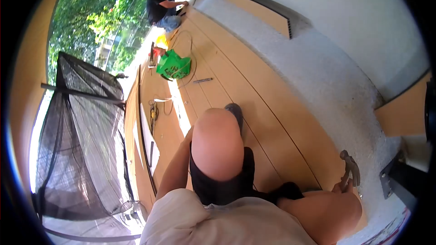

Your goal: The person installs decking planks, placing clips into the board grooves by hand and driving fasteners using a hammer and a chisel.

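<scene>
The right hand (343, 186) is closed around a hammer (352, 171), held beside the lowered thigh (334, 211) and over the outer edge of the plank floor (274, 109), near the concrete strip (343, 113); the left hand is hidden behind the raised knee (217, 145), and its state cannot be told. A loose grip or careless swing could bruise the adjacent thigh or dent the plank edge, while the cable (195, 45) well ahead of both hands might catch a foot.
</scene>
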Demonstrator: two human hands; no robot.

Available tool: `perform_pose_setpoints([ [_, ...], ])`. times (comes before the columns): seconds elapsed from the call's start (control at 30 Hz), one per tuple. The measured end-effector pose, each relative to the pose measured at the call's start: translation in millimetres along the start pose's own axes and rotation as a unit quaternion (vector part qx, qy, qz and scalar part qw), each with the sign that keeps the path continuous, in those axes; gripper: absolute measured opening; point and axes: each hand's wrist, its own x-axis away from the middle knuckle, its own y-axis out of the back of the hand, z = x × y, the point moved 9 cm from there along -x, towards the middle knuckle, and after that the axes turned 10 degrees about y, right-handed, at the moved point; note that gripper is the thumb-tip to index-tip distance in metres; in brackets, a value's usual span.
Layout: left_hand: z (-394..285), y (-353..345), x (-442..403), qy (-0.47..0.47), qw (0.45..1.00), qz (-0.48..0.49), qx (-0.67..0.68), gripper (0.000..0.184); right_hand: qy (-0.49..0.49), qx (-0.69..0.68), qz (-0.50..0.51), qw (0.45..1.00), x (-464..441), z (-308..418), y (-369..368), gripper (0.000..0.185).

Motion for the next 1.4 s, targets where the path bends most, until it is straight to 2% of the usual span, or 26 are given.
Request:
perform_pose_setpoints([
  [0.07,51.2,-30.5,19.5,0.059,0.996,0.065,-0.028,0.032,-0.012,-0.125,0.15,0.981,-22.6,24.6,-22.2,0.035],
  [0.13,84.4,-60.8,31.9,0.088,0.987,0.126,-0.041,0.032,0.007,-0.092,0.219,0.971,-43.3,65.7,-50.2,0.031],
  [0.2,108.8,-95.1,38.5,0.093,0.976,0.189,-0.048,0.032,0.085,0.135,0.123,0.98,-65.5,105.6,-59.8,0.024],
  [0.23,116.0,-110.2,35.6,0.085,0.971,0.216,-0.055,0.032,0.041,0.135,0.131,0.981,-69.2,118.4,-74.6,0.021],
  [0.3,126.5,-132.5,17.5,0.036,0.964,0.25,-0.081,0.033,0.057,0.185,0.143,0.971,-82.9,116.9,-90.3,0.02],
  [0.4,143.5,-118.0,-37.1,0.006,0.982,0.178,-0.062,0.033,0.072,0.229,0.155,0.958,-94.9,124.1,-111.8,0.016],
  [0.47,157.1,-67.9,-73.1,0.096,0.991,0.09,0.032,0.039,0.056,0.268,0.154,0.95,-91.3,134.0,-129.5,0.015],
  [0.5,154.8,-45.8,-96.7,0.095,0.99,0.099,0.039,0.039,0.055,0.278,0.152,0.947,-90.6,139.9,-138.7,0.015],
  [0.57,178.9,-9.3,-149.5,0.226,0.966,0.121,0.038,0.032,0.051,0.322,0.119,0.938,-86.9,140.1,-142.4,0.014],
  [0.6,197.2,0.5,-185.1,0.185,0.979,-0.017,0.084,0.028,0.05,0.33,0.116,0.936,-82.2,144.4,-148.8,0.014],
  [0.63,220.8,2.0,-221.2,0.185,0.976,-0.06,0.095,0.031,0.026,0.355,0.103,0.929,-76.5,148.6,-150.1,0.014],
  [0.67,230.2,14.4,-242.7,0.242,0.96,-0.051,0.13,0.035,0.003,0.379,0.09,0.921,-72.4,151.4,-150.4,0.014],
  [0.73,250.7,19.7,-287.5,0.212,0.943,-0.148,0.207,0.045,0.006,0.391,0.068,0.918,-60.0,155.7,-155.6,0.016],
  [0.83,257.4,17.0,-316.0,0.208,0.924,-0.162,0.278,0.048,-0.02,0.462,0.056,0.885,-31.9,182.4,-174.1,0.017],
  [0.9,258.5,15.5,-329.0,0.166,0.927,-0.18,0.283,0.04,-0.045,0.492,0.052,0.868,-14.4,198.8,-182.6,0.018],
  [0.97,260.8,5.7,-337.4,0.155,0.932,-0.146,0.294,0.029,-0.046,0.509,0.067,0.857,-4.1,213.0,-183.2,0.018],
  [1.0,264.8,3.6,-337.9,0.162,0.922,-0.158,0.315,0.02,-0.074,0.514,0.076,0.851,-1.8,214.9,-177.3,0.021],
  [1.03,263.7,9.8,-332.8,0.137,0.917,-0.16,0.34,0.02,-0.103,0.516,0.094,0.845,-11.1,208.8,-190.4,0.027],
  [1.07,273.0,2.8,-332.8,0.14,0.911,-0.204,0.33,0.02,-0.103,0.514,0.121,0.843,-25.0,203.8,-220.0,0.027],
  [1.13,267.0,13.5,-328.5,0.168,0.903,-0.172,0.356,0.02,-0.076,0.489,0.152,0.856,-41.6,215.3,-273.2,0.024],
  [1.2,256.4,25.8,-332.3,0.195,0.884,-0.213,0.366,0.019,-0.05,0.469,0.15,0.869,-41.1,249.9,-316.9,0.023],
  [1.23,243.9,37.7,-336.8,0.15,0.882,-0.233,0.382,0.02,-0.039,0.463,0.136,0.875,-32.4,277.2,-334.7,0.023],
  [1.27,224.8,49.7,-346.8,0.091,0.876,-0.244,0.406,0.022,-0.01,0.464,0.141,0.875,-36.2,305.3,-391.8,0.02],
  [1.33,188.3,63.9,-383.8,0.049,0.886,-0.203,0.415,0.024,0.05,0.465,0.15,0.871,-44.8,361.4,-507.1,0.015],
  [1.37,168.9,71.3,-407.2,-0.005,0.883,-0.196,0.426,0.021,0.045,0.429,0.109,0.895,-51.6,377.2,-539.4,0.014],
  [1.4,148.8,84.1,-428.4,-0.021,0.885,-0.168,0.434,0.019,0.069,0.421,0.124,0.896,-63.1,393.0,-574.1,0.013],
])
